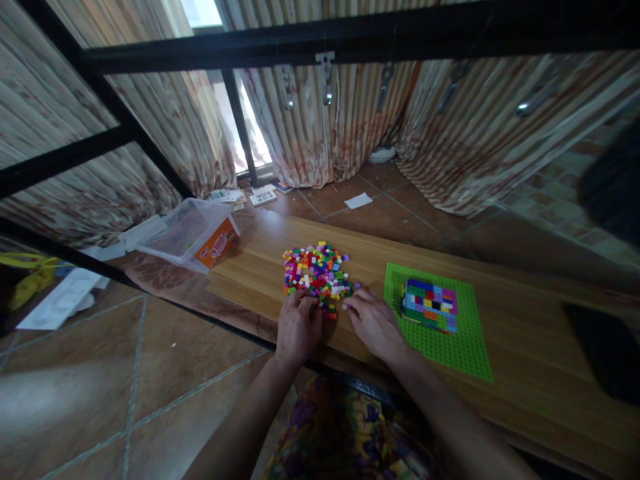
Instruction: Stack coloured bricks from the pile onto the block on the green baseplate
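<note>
A pile of small, many-coloured building bricks (317, 270) lies loose on the wooden tabletop. My left hand (300, 327) rests at the pile's near edge, its fingers curled among the closest bricks; whatever is between them is hidden. To the right of the pile, my right hand (374, 323) is closed in a pinch, with what looks like a small white brick (345, 307) at its fingertips. Beyond that hand, a green baseplate (467, 347) carries a low, multicoloured block built of bricks (429, 305).
A clear plastic box (175, 230) with an orange label stands at the table's left end. A dark flat object (603, 350) lies at the right on the wooden table (530, 333). Black metal bars (280, 50) cross behind, with hooks and curtains beyond. Papers (359, 200) lie on the tiled floor.
</note>
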The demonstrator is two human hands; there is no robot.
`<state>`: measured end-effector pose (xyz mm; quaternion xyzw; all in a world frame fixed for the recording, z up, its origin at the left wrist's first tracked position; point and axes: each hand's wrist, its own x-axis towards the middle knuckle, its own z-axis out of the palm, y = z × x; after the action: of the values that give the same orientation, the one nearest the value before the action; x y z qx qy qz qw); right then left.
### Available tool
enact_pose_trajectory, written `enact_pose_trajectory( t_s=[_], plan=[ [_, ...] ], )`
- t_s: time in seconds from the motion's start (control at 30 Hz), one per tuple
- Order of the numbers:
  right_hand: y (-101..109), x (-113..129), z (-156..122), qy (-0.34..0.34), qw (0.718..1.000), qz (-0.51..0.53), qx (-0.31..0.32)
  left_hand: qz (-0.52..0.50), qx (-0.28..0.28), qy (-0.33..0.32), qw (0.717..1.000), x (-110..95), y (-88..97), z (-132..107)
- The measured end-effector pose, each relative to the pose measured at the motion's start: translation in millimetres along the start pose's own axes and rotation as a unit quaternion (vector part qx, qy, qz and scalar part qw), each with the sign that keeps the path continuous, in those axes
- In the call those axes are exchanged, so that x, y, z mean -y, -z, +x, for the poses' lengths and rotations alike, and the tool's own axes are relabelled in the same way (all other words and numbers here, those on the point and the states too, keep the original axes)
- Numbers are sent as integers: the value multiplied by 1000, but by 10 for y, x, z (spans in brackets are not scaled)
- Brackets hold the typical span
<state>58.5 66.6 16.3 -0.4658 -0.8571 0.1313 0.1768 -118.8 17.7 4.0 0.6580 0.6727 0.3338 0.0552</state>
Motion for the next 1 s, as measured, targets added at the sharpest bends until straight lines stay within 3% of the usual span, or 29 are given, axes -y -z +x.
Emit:
enact_pose_trajectory(
  t_s=[0.17, 0.5, 0.63, 0.73, 0.87, 1.0],
  plan=[
    [56, -81, -51, -14, 1000, -3, 2, 7, 3, 5, 1000, 24, -50, -2],
    [-8, 31, 40, 9, 1000, -17, 12, 7, 6, -19, 1000, 40, -60, 19],
    [90, 84, 4, -11, 999, 36, -18, -4, -11, -29, 1000, 21, -29, 1],
    [211, 82, -140, -47, 988, 126, -76, -20, -28, -45, 998, -19, 14, -10],
    [362, -140, -503, -118, 959, 198, -164, -37, -48, -39, 997, -8, 123, 12],
    [541, -572, -887, -203, 934, 190, -224, -24, -81, 28, 996, 189, 264, 110]
  ],
)
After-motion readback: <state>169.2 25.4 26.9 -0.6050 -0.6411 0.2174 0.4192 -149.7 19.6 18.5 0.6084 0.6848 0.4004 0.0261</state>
